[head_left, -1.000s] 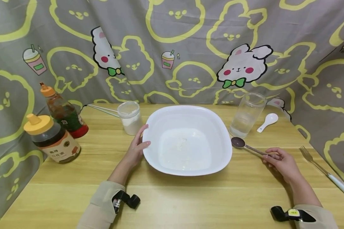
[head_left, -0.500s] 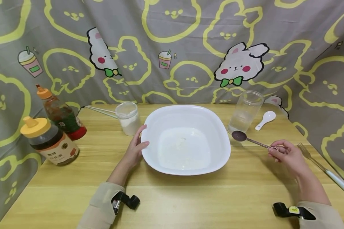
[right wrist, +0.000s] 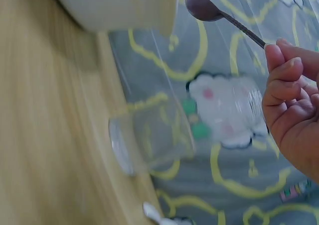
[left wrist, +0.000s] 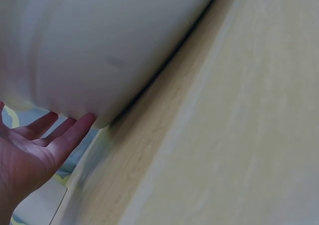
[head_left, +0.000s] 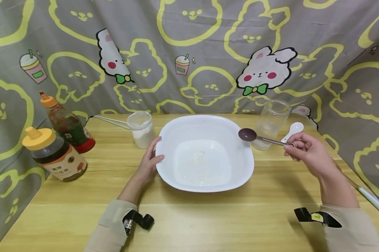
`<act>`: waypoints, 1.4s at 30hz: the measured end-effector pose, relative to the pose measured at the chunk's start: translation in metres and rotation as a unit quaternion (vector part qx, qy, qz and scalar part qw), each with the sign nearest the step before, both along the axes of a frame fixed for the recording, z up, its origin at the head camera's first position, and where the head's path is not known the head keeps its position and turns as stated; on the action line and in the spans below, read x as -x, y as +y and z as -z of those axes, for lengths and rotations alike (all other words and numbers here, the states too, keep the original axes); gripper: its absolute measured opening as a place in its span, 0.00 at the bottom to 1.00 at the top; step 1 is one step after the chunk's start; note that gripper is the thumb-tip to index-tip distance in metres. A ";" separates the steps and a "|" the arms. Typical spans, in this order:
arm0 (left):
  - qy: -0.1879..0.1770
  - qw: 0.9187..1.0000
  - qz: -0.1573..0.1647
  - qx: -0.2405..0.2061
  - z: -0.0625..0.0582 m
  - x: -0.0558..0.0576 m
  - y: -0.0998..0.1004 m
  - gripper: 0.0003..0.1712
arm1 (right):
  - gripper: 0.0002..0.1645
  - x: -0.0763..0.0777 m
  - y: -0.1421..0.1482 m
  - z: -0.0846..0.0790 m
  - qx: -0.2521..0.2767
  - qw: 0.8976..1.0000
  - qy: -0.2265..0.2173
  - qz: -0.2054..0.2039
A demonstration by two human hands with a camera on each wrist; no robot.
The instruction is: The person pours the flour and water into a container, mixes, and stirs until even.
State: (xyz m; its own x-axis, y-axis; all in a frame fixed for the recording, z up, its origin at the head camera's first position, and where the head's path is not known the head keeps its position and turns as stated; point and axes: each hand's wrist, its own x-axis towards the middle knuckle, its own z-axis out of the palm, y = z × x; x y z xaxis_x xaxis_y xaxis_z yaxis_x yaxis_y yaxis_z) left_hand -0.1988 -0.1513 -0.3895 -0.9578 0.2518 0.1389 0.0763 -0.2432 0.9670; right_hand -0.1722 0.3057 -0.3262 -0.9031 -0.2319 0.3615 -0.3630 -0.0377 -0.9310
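A large white basin (head_left: 205, 119) stands in the middle of the table, with some pale powdery matter (head_left: 198, 157) on its bottom. My left hand (head_left: 147, 168) holds the basin's left side, thumb at the rim; in the left wrist view its fingertips (left wrist: 88, 118) touch the outer wall. Between thumb and fingers, my right hand (head_left: 307, 152) pinches the handle end of a dark brown measuring spoon (head_left: 247, 134). The spoon is raised, its bowl overlapping the basin's right rim in the head view. A glass of water (head_left: 268, 129) stands behind the spoon's handle.
Left of the basin are a jar of white powder (head_left: 142, 134), chopsticks (head_left: 112, 120), a yellow-capped honey jar (head_left: 61, 162) and a red sauce bottle (head_left: 70, 129). A white spoon (head_left: 294, 130) and a fork (head_left: 370, 198) lie right. A patterned curtain (head_left: 189, 94) hangs behind.
My right hand has lifted the measuring spoon from beside the glass and moved it up and left to the basin's right rim. My left hand stays on the basin.
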 end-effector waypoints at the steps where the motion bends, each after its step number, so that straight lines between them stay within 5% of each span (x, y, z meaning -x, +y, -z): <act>1: 0.000 1.000 0.000 0.000 0.000 0.000 0.000 0.38 | 0.07 0.000 -0.009 -0.006 -0.010 1.000 -0.012 0.013; 8: -0.002 1.000 -0.003 -0.002 -0.001 -0.001 0.001 0.38 | 0.08 0.023 -0.052 -0.018 -0.115 0.992 -0.040 0.028; 16: 0.003 1.000 0.004 -0.004 -0.002 0.000 0.001 0.38 | 0.16 0.055 -0.093 -0.018 -0.226 0.971 -0.070 0.025; 27: 0.006 1.000 0.005 -0.011 0.001 0.000 0.000 0.38 | 0.12 0.083 -0.135 -0.012 -0.226 0.972 -0.066 -0.006; 32: 0.002 1.000 0.006 -0.012 0.002 0.001 -0.001 0.39 | 0.11 0.087 -0.143 -0.007 -0.217 0.974 -0.059 -0.014; 42: -0.002 1.000 0.009 -0.011 0.001 0.001 -0.001 0.39 | 0.10 0.090 -0.150 -0.007 -0.253 0.964 -0.085 -0.008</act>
